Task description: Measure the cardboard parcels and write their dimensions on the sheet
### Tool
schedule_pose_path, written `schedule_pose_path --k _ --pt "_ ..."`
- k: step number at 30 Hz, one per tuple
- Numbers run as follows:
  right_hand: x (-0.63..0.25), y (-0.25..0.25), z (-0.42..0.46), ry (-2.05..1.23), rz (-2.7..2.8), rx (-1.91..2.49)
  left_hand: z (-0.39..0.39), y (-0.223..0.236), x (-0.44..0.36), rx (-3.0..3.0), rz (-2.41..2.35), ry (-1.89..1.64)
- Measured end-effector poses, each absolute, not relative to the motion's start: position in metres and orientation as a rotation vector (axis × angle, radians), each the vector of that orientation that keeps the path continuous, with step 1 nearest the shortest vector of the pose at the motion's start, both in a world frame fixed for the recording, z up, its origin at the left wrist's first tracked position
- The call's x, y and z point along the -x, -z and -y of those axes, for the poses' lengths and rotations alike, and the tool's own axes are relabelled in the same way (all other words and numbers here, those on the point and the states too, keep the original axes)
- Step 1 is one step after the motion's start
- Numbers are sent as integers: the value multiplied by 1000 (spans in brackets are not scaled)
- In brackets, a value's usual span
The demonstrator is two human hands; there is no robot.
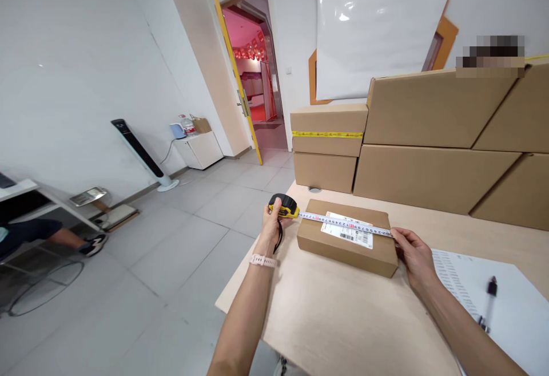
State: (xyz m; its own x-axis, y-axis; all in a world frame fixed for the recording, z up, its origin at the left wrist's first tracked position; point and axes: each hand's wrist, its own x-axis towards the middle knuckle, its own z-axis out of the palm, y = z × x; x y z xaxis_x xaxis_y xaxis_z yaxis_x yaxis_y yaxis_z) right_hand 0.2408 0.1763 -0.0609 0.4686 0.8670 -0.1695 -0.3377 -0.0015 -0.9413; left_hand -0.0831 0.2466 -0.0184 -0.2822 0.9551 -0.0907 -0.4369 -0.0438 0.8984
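Observation:
A small brown cardboard box [343, 250] lies flat on the table, with a white shipping label [358, 237] on its top. My left hand [270, 228] is closed around a black and yellow tape measure [283, 206], just beyond the box's left edge. Its white blade [334, 221] runs across the top of the box, over part of the label. At the box's right edge, my right hand [414, 256] pinches the free end of the blade. A dark wrist strap hangs from the tape measure beside my left wrist.
Large cardboard boxes [433, 175] are stacked along the table's far side. A paper sheet [514, 290] with a black pen [491, 293] lies to the right. The table [313, 313] ends at the left above grey floor. A person's leg [64, 236] shows far left.

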Motion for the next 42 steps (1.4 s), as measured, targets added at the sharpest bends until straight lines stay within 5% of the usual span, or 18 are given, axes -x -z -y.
schedule_pose_path --k 42 --pt "-242 63 -176 -1014 575 1227 -245 22 84 -702 -1071 -1593"
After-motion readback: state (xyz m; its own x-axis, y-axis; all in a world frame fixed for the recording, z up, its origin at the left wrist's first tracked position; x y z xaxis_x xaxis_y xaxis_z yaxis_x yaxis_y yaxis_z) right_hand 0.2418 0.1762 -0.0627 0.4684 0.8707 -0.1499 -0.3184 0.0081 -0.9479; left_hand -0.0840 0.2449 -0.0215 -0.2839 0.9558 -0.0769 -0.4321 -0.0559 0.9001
